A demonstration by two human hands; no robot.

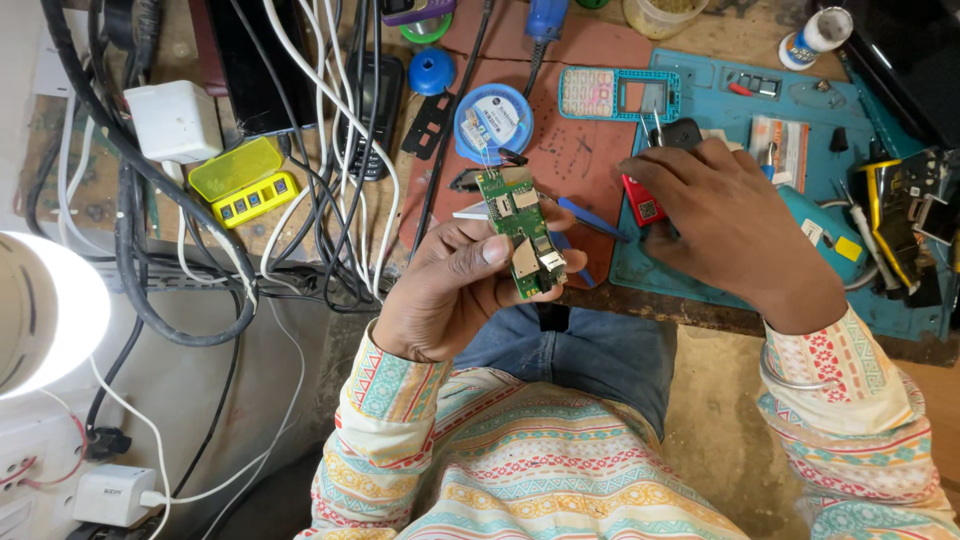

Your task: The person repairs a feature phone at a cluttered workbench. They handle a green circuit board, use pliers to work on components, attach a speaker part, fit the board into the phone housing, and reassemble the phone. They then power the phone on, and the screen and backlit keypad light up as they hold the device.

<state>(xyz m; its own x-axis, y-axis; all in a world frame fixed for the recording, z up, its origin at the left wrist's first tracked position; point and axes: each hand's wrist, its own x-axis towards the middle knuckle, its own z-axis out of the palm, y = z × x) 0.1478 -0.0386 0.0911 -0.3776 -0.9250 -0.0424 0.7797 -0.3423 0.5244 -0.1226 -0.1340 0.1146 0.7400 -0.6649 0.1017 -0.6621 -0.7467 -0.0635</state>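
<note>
Your desk (700, 35) fills the upper frame, with a blue work mat (700, 280) at its 3 o'clock side and a brown mat (590, 150) at centre. A tangle of cables (330, 150) lies at 10 o'clock of your hands, and a lit lamp (40, 310) sits at 9 o'clock of the frame. Your right hand (735, 225) rests on the blue mat, fingers curled about a pair of tweezers (652, 125) whose tips point toward 12 o'clock; that grip is closed on the tool. A red part (643, 203) shows just under that hand's fingertips; contact cannot be confirmed. Your left hand (450, 290) is raised over the desk edge, its grip closed on a green circuit board (522, 230), thumb across the board's face, board tilted with its top toward 11 o'clock. At 12 o'clock of the board lies a blue solder-wire spool (493, 120), and at 1 o'clock a teal phone frame (620, 95).
</note>
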